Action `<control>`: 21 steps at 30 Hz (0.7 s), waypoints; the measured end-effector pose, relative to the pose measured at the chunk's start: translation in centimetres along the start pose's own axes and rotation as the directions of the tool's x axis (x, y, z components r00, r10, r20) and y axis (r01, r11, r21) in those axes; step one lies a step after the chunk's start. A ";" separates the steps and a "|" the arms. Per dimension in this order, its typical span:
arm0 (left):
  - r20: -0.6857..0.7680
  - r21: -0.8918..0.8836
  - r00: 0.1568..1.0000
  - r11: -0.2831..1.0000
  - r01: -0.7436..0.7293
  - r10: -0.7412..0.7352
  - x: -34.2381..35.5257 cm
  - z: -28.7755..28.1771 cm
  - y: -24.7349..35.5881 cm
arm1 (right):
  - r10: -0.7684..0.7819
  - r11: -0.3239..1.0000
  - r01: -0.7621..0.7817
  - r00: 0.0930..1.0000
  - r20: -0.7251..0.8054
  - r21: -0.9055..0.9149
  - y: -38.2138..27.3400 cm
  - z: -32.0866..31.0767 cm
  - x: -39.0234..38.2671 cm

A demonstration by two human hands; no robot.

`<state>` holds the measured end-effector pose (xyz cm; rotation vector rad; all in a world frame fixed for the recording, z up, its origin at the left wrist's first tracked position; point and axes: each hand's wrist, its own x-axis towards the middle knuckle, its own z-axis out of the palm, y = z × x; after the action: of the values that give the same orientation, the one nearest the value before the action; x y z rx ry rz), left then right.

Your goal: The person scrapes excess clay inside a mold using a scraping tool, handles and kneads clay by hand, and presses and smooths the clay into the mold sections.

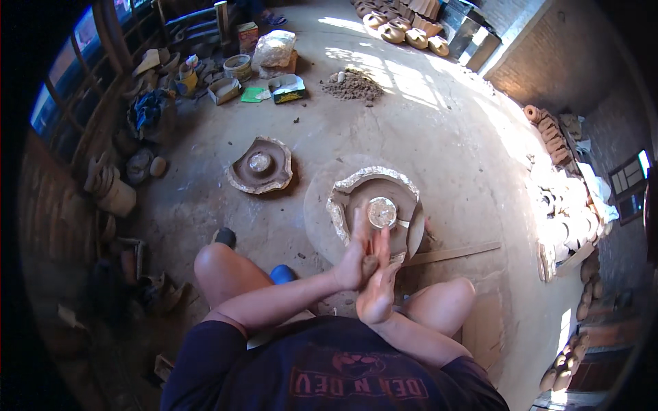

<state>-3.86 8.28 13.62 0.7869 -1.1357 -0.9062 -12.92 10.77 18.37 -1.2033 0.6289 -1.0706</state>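
Note:
My left hand (352, 255) and my right hand (379, 288) meet palm to palm, fingers extended, pressed on a small brown lump (370, 263) that looks like clay and is partly hidden between them. Just beyond my fingers is a mould with a broken-looking pale rim (339, 192) and a round centre piece (382, 212), on a round base (320, 219). Farther left on the floor lies a similar, smaller mould (277, 177).
My bent knees flank my hands. A flat board (456, 253) lies right of the base. Tubs (237, 67), boxes (286, 88) and a dirt pile (353, 88) are at the back. Clay pots (393, 33) line the back and right side. A white bucket (116, 198) stands left.

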 end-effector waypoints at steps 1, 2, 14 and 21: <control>0.047 0.038 0.997 0.997 -0.071 0.069 -0.1 -0.5 -0.2 | 0.078 0.995 -0.075 0.996 -0.040 0.063 0.0 0.2 0.1; 0.097 0.069 0.986 0.987 -0.144 0.137 0.1 -0.8 0.2 | 0.145 0.970 -0.139 0.989 -0.013 0.199 0.5 -0.8 1.6; 0.030 -0.089 0.999 0.996 -0.012 0.015 0.0 0.0 -0.3 | 0.292 0.877 -0.255 0.956 -0.030 0.408 2.1 -1.7 2.2; 0.177 0.140 0.969 0.971 -0.196 0.171 0.5 -0.1 3.0 | 0.329 0.737 -0.227 0.943 -0.045 0.637 1.5 -1.8 4.6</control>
<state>-3.11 9.12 16.44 0.7293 -1.4138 -0.7421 -12.17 5.86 17.08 -0.4236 0.4900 -1.0040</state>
